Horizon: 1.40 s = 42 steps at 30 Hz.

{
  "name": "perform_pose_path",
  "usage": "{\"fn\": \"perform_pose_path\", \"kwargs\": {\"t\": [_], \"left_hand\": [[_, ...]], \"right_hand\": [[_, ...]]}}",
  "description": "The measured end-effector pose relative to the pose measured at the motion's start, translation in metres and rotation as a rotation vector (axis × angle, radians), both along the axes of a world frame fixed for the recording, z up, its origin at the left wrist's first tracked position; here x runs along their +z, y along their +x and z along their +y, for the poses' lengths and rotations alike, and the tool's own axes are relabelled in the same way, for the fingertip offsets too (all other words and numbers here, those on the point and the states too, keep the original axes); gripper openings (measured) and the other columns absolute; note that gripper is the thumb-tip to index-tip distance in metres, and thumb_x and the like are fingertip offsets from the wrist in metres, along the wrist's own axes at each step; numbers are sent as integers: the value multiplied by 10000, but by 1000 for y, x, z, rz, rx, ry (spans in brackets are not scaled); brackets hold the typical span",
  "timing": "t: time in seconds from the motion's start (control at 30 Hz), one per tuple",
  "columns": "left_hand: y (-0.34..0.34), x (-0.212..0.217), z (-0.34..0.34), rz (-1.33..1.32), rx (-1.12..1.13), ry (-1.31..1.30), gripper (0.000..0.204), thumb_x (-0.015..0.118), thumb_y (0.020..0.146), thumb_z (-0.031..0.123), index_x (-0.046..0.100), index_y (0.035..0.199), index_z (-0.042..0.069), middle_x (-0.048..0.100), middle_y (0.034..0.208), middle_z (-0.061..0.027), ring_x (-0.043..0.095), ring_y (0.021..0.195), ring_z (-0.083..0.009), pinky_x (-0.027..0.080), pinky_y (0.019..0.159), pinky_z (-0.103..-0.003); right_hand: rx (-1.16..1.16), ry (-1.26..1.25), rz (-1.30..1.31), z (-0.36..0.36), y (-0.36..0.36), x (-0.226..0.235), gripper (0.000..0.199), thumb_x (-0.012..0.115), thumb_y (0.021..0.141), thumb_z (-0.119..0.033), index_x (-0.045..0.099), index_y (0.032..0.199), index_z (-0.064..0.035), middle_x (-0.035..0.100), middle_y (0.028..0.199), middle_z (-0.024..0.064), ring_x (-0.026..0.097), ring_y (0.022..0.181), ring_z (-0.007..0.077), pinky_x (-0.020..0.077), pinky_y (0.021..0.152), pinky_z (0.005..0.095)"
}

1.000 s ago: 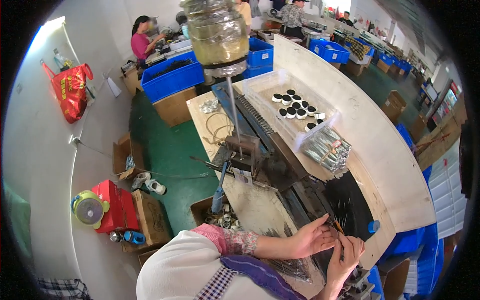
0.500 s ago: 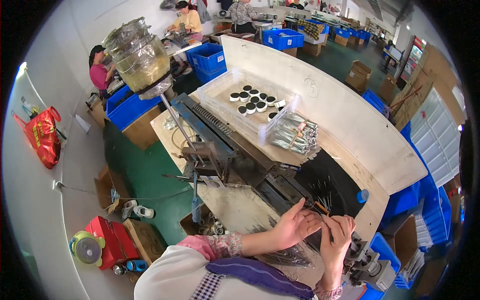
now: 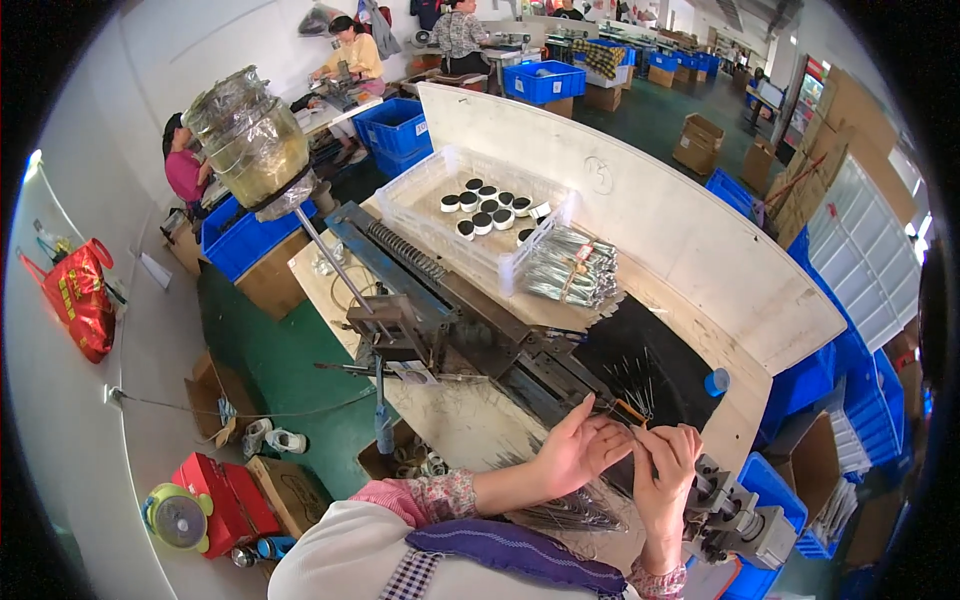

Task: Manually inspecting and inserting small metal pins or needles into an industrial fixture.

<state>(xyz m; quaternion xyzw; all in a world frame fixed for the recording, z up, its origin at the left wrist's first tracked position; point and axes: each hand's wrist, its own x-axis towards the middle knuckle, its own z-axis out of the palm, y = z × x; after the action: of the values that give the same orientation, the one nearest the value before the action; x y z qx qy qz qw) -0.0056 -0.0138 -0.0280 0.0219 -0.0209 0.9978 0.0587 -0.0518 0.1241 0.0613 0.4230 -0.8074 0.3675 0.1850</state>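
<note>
Side by side, my two hands are at the near end of a dark metal bench machine (image 3: 545, 375). My left hand (image 3: 575, 458) has its palm turned up, thumb raised and fingers loosely apart. Touching or almost touching its fingertips, my right hand (image 3: 664, 468) is closed in a pinch; what it holds is too small to make out. Just beyond the fingers is a small orange piece (image 3: 628, 411) on the machine. Thin metal rods (image 3: 637, 381) lie fanned out on a black mat (image 3: 655, 345). More thin dark wire pieces (image 3: 572, 512) lie under my left forearm.
A clear plastic crate (image 3: 420, 205) holds black-topped white round pieces (image 3: 492, 212), with a banded bundle of silvery rods (image 3: 572, 266) beside it. A blue cap (image 3: 717, 382) sits at the right. A white board (image 3: 640, 200) edges the table. Metal machine parts (image 3: 745, 525) stand by my right wrist.
The whole view has shifted slightly. My hands keep nearly the same pose, with the right fingertips still pinched close to the left fingers.
</note>
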Motion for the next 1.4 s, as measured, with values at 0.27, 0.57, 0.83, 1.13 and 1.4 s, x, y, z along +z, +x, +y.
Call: {"fn": "perform_pose_path", "kwargs": {"t": [0.27,0.57,0.83,1.13,1.4], "left_hand": [[1,18,-2,-125,35,-78,526,435,978,459,492,1096,-50,557,1063,-135,547,1064,-235,436,989,-355],[8,-5,9,91,-2,74,515,441,976,459,499,1107,-35,579,1087,-139,563,1067,-245,439,993,-371],[2,30,-4,-157,73,-162,573,398,982,478,514,1129,-64,573,1191,-206,549,1149,-308,425,1032,-401],[1,24,1,-101,66,-200,638,347,996,481,437,1236,-104,506,1282,-228,479,1236,-287,359,1089,-374],[2,32,-1,-141,74,-244,614,363,993,469,471,1206,-96,532,1248,-210,492,1215,-274,371,1074,-364]], "right_hand": [[16,9,-2,-2,-3,-2,183,674,759,5,679,929,-61,567,882,72,527,847,265,379,900,420],[-14,-8,6,7,10,-1,129,687,743,12,655,866,-16,584,844,89,536,826,281,397,866,398],[-212,-119,-201,21,-8,12,226,630,856,-56,603,1080,-30,608,869,135,578,633,210,466,575,298],[-128,341,-140,19,0,21,330,567,890,-83,532,1207,6,656,806,183,646,671,340,520,559,395],[-98,354,-149,30,5,22,314,564,885,-71,549,1188,13,623,748,180,619,631,349,502,563,417]]}}
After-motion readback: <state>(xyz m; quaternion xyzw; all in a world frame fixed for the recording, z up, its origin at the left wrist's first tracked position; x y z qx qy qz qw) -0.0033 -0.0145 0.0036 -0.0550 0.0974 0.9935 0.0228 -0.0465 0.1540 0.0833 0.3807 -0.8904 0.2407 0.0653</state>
